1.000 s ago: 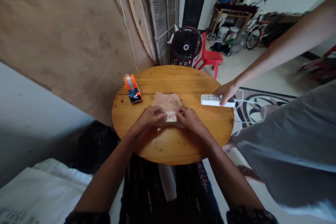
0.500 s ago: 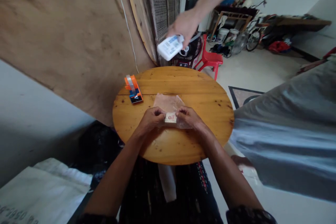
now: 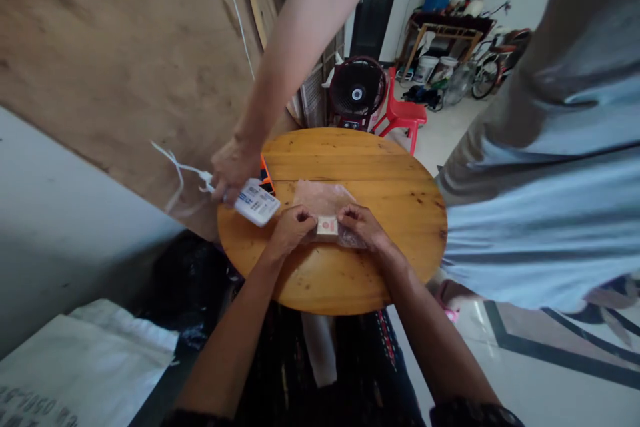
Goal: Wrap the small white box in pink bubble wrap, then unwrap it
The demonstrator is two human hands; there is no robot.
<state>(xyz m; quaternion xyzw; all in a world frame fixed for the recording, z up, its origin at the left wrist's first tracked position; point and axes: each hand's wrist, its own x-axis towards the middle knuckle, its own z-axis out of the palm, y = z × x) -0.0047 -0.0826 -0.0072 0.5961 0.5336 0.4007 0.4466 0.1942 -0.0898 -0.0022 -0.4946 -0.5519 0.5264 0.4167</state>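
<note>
On the round wooden table (image 3: 400, 173) lies a sheet of clear plastic wrap (image 3: 320, 195), with a small pale box (image 3: 327, 225) bearing a reddish print on its near part. My left hand (image 3: 293, 227) pinches the wrap at the box's left end, thumb and forefinger pressed together. At the opposite end, my right hand (image 3: 363, 223) pinches the wrap the same way. Plastic shows under and around the box; which layers the fingertips grip is hard to see.
Another person's hand (image 3: 235, 167) reaches over the table's left side with a white labelled power strip (image 3: 257, 202) and its cord. Behind it, an orange tape dispenser (image 3: 267, 177) is partly hidden. A fan (image 3: 358, 90) and a red chair (image 3: 403, 110) stand beyond.
The other person's hand has brought the power strip from beyond the table down to its left side, covering much of the tape dispenser. Their body has come closer at right. My hands barely shift.
</note>
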